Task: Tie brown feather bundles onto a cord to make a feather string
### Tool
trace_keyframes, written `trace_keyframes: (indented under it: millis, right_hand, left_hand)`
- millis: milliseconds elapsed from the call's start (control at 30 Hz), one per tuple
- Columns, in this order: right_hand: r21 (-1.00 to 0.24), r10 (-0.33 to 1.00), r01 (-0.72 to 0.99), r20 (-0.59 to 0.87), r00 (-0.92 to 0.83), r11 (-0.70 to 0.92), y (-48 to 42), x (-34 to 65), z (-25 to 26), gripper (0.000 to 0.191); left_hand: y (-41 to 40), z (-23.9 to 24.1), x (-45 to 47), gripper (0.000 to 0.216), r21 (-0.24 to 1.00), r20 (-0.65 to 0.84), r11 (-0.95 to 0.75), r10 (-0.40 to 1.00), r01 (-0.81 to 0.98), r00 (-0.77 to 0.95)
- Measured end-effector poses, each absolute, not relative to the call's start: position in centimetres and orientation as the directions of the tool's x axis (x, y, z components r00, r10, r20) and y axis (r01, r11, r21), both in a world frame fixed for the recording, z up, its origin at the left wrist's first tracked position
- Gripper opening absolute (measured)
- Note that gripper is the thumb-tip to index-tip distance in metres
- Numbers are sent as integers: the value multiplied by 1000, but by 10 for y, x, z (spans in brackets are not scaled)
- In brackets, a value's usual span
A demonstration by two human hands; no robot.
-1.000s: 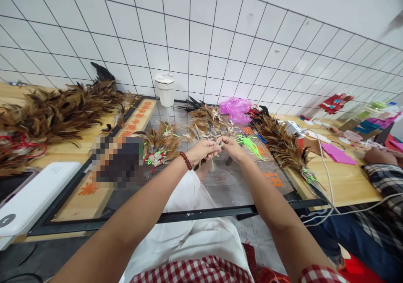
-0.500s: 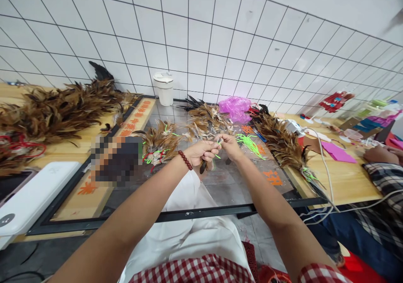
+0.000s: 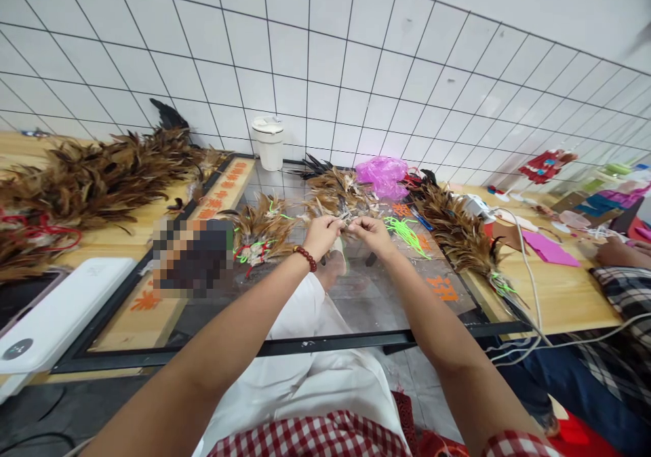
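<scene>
You face a white wall (image 3: 539, 3), black grid lines (image 3: 310, 70) across it; wooden tabletop (image 3: 552, 301) before you, black-framed glass panel (image 3: 346, 343) on top; grey floor (image 3: 422, 386) below; bright light.

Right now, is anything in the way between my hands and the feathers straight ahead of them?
Nothing visible stands between your left hand or right hand and those feathers. The purple bag lies beyond, to the right, and the green strings lie right of your right hand, both off that path.
</scene>
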State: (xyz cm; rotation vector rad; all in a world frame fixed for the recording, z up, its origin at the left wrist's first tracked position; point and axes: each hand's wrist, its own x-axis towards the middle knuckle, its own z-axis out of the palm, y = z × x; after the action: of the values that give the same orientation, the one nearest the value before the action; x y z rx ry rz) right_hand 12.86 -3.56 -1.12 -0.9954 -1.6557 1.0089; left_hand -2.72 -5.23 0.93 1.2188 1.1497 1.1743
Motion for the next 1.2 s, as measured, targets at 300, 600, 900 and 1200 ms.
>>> trace_keyframes:
  millis: [300, 600, 900, 1200]
  right_hand:
    - [-925, 917, 149, 304, -259, 349, -54, 112, 5, 33]
    - [-904, 896, 23, 420, -141, 428, -50, 118, 8, 29]
    - [-967, 949, -19, 253, -188, 254, -46, 104, -6, 42]
    - [-980, 955, -102, 188, -229, 169, -52, 106, 1, 42]
  left_hand:
    - [-62, 12, -39, 11, 653, 419, -474, 876, 591, 240]
    - [-50, 15, -38, 21, 990, -6, 12, 999, -138, 45]
    - [-56, 21, -33, 21, 921, -124, 146, 989, -360, 84]
    - [-51, 21, -40, 16, 791, -224, 356, 925, -498, 306]
